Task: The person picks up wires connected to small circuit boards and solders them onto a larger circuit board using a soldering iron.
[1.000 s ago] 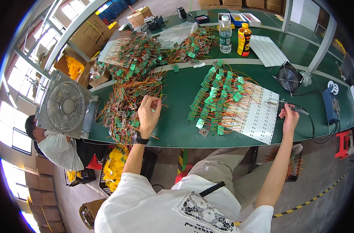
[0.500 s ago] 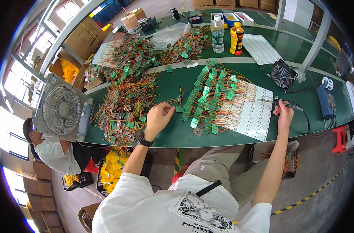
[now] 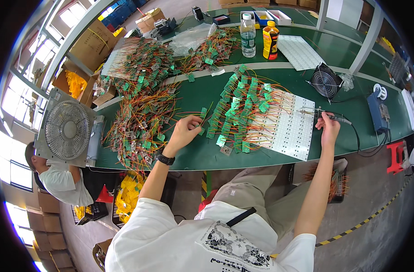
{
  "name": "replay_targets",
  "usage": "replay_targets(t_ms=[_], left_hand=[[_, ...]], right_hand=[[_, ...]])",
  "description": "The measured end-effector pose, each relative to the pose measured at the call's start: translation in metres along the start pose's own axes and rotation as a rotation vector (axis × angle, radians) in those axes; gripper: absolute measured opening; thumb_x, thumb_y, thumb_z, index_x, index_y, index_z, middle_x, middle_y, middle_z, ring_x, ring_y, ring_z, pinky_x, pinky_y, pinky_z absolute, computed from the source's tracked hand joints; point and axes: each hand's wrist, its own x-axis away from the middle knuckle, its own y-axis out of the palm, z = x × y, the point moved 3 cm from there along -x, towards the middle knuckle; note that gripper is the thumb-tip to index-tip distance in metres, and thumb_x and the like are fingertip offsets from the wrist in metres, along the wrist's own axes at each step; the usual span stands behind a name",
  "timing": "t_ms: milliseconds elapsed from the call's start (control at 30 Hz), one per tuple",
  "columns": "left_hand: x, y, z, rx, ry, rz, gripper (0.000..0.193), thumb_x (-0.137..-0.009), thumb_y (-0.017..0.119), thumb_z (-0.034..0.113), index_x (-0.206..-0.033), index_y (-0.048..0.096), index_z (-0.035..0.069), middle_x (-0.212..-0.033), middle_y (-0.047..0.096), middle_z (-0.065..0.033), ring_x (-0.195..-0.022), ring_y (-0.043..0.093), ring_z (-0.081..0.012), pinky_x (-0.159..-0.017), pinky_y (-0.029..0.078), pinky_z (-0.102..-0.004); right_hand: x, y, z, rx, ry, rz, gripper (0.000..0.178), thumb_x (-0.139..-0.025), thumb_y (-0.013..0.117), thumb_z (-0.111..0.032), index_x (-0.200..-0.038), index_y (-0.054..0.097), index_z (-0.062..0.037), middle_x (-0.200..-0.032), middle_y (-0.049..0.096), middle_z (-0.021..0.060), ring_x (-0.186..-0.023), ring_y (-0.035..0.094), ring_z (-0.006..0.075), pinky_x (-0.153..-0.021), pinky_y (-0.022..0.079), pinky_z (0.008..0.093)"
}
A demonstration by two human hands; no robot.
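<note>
My left hand [image 3: 187, 131] is closed in a pinch at the right edge of a loose heap of wired boards [image 3: 141, 122]. Between its fingertips is a small green circuit board [image 3: 203, 113] with thin red and yellow wires. A soldering iron [image 3: 340, 119] lies in my right hand [image 3: 328, 127], its tip pointing left over a white perforated panel [image 3: 294, 131]. Wire ends sit along rows of that panel, and their green circuit boards [image 3: 236, 105] lie in overlapping rows at its left side.
A black fan [image 3: 325, 83] and a blue soldering station [image 3: 378, 111] stand at the right. Behind the panel are a water bottle [image 3: 248, 37] and a yellow-labelled bottle [image 3: 270, 41]. A large grey fan [image 3: 67, 130] stands at the left, near a seated person [image 3: 64, 181].
The whole view has shifted slightly. My left hand has moved a little toward the small circuit boards beside it. The soldering iron stays in my right hand over the panel's right part.
</note>
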Motion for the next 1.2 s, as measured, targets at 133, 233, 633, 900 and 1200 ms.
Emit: replay_targets(t_ms=[133, 233, 633, 900, 1200], left_hand=[[0.004, -0.002, 0.012, 0.104, -0.161, -0.078, 0.022, -0.093, 0.066, 0.017, -0.1, 0.069, -0.003, -0.087, 0.071, -0.0047, -0.075, 0.064, -0.0094, -0.07, 0.054, -0.0274], [0.007, -0.002, 0.007, 0.228, -0.128, -0.004, 0.024, -0.099, 0.061, 0.02, -0.103, 0.069, -0.002, -0.091, 0.072, -0.0056, -0.078, 0.065, -0.0091, -0.07, 0.054, -0.0263], [-0.047, 0.063, 0.108, 0.367, 0.215, -0.142, 0.018, -0.096, 0.063, 0.008, -0.106, 0.067, -0.006, -0.086, 0.074, -0.0109, -0.084, 0.073, -0.0151, -0.078, 0.057, -0.0277], [-0.097, 0.148, 0.178, 0.306, 0.495, -0.455, 0.019, -0.096, 0.061, 0.01, -0.108, 0.065, -0.006, -0.092, 0.073, -0.015, -0.072, 0.072, -0.0211, -0.068, 0.056, -0.0318], [-0.112, 0.211, 0.152, -0.112, 0.859, -0.211, 0.011, -0.088, 0.064, 0.013, -0.09, 0.068, 0.003, -0.084, 0.069, -0.0137, -0.071, 0.067, -0.0315, -0.06, 0.053, -0.0428]], right_hand=[[0.001, -0.003, 0.0, 0.009, 0.0, 0.018, 0.021, -0.089, 0.07, -0.016, -0.099, 0.065, 0.0022, -0.071, 0.064, 0.0073, -0.051, 0.058, 0.0139, -0.049, 0.042, 0.0239], [0.002, 0.0, -0.002, 0.005, 0.01, 0.021, 0.021, -0.089, 0.07, -0.015, -0.099, 0.065, 0.002, -0.071, 0.064, 0.0074, -0.051, 0.059, 0.0139, -0.049, 0.042, 0.0238], [0.001, -0.003, -0.004, -0.104, 0.008, 0.077, 0.018, -0.089, 0.07, -0.013, -0.098, 0.066, 0.0024, -0.071, 0.065, 0.0088, -0.051, 0.059, 0.0151, -0.049, 0.042, 0.0246], [0.0, -0.005, -0.001, -0.097, 0.021, 0.088, 0.017, -0.089, 0.07, -0.013, -0.096, 0.066, 0.0028, -0.071, 0.066, 0.0099, -0.051, 0.059, 0.0159, -0.049, 0.043, 0.0247], [0.002, -0.003, -0.001, -0.038, 0.032, 0.079, 0.017, -0.09, 0.068, -0.012, -0.096, 0.065, 0.0038, -0.071, 0.066, 0.0099, -0.05, 0.059, 0.0157, -0.049, 0.042, 0.0241]])
